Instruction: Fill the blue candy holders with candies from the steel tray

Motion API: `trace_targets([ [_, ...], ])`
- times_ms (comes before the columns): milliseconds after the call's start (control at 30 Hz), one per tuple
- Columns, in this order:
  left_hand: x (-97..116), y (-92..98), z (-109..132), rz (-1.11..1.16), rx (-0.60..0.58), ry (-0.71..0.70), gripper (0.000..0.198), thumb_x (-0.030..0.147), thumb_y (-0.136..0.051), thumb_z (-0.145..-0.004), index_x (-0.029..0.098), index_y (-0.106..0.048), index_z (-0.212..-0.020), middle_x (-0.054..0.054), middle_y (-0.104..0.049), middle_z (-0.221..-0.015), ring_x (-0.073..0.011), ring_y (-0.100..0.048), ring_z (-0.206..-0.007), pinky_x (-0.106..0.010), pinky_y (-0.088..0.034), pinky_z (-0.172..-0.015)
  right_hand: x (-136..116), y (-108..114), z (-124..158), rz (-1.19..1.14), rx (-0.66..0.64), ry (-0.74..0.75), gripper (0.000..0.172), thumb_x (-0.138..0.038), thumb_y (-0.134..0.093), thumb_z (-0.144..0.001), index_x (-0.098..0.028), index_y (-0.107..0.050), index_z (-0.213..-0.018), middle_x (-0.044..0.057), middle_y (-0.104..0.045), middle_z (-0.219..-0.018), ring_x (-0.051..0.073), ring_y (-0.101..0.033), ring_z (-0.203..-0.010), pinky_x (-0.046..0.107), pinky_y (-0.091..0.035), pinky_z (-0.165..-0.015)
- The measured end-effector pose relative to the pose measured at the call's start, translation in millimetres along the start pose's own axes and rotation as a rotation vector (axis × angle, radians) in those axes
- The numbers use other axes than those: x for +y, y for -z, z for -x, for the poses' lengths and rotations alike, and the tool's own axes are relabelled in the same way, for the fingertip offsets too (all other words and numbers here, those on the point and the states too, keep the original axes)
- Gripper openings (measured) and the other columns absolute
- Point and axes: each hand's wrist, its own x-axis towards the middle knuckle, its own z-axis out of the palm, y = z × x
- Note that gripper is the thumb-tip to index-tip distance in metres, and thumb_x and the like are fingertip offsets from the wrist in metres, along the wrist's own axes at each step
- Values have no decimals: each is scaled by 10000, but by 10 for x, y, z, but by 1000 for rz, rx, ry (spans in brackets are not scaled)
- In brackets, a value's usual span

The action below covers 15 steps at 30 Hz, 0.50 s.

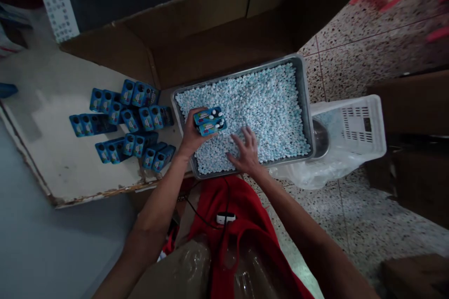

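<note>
My left hand (192, 134) is closed around two small blue boxes (206, 116) held side by side, with white pieces showing at their round openings. They are above the left part of a metal tray (306, 103) filled with small white and pale blue candy-like pieces (259, 93). My right hand (246, 152) lies over the pieces near the tray's front side, fingers spread and bent slightly down, touching them. Whether any pieces are under its fingers I cannot tell. More blue boxes (133, 119) stand in small groups on the table left of the tray.
Behind the tray rises an open cardboard box (210, 18). On the right, a white plastic basket (377, 126) with clear plastic and a metal bowl (321, 138) sits beside the tray. The pale table (70, 168) has a worn front edge. Brown cartons (414, 103) stand far right.
</note>
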Motion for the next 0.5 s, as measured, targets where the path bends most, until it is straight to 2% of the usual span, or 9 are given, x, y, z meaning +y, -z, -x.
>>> trace_targets([
  [67, -5, 2, -4, -37, 6, -2, 833, 640, -952, -702, 314, -557, -1359, -97, -669, -1385, -308, -701, -1280, -485, -594, -1083, 6, -181, -26, 117, -84, 74, 691, -629, -690, -921, -302, -586, -1521, 169, -420, -1701, 467, -304, -1632, 749, -263, -1294],
  [133, -7, 53, 0, -99, 35, -4, 834, 631, -942, -722, 295, -541, -1372, -94, -670, -1352, -294, -708, -1237, -452, -604, -1044, 2, -281, -200, 199, -83, 86, 747, -672, -696, -914, -332, -551, -1563, 156, -395, -1728, 464, -294, -1635, 752, -252, -1287],
  [233, 28, 186, 19, -205, 67, -15, 787, 569, -923, -764, 284, -527, -1381, -81, -672, -1326, -271, -712, -1191, -412, -608, -1008, 74, -282, -600, 235, -71, 77, 751, -617, -734, -907, -295, -565, -1564, 175, -444, -1697, 454, -357, -1587, 675, -363, -1242],
  [333, 80, 293, 58, -247, -28, -51, 687, 459, -908, -777, 279, -568, -1346, -70, -681, -1320, -272, -711, -1207, -402, -597, -1025, 199, -200, -972, 176, -86, 40, 550, -424, -752, -906, -211, -688, -1408, 196, -620, -1511, 412, -527, -1416, 567, -464, -1161],
  [400, 92, 318, 91, -250, -28, -23, 693, 386, -907, -762, 273, -562, -1353, -70, -680, -1328, -273, -709, -1208, -398, -595, -1017, 236, -139, -1165, 78, -36, -75, 374, -288, -738, -871, -178, -744, -1228, 190, -718, -1305, 373, -614, -1251, 518, -504, -1085],
  [500, 79, 295, 123, -292, 64, 37, 759, 275, -922, -700, 268, -538, -1354, -64, -671, -1325, -276, -699, -1197, -405, -589, -1009, 131, -10, -1361, -238, 114, -409, 220, -243, -750, -767, -206, -698, -978, 98, -731, -960, 282, -650, -915, 432, -538, -875],
])
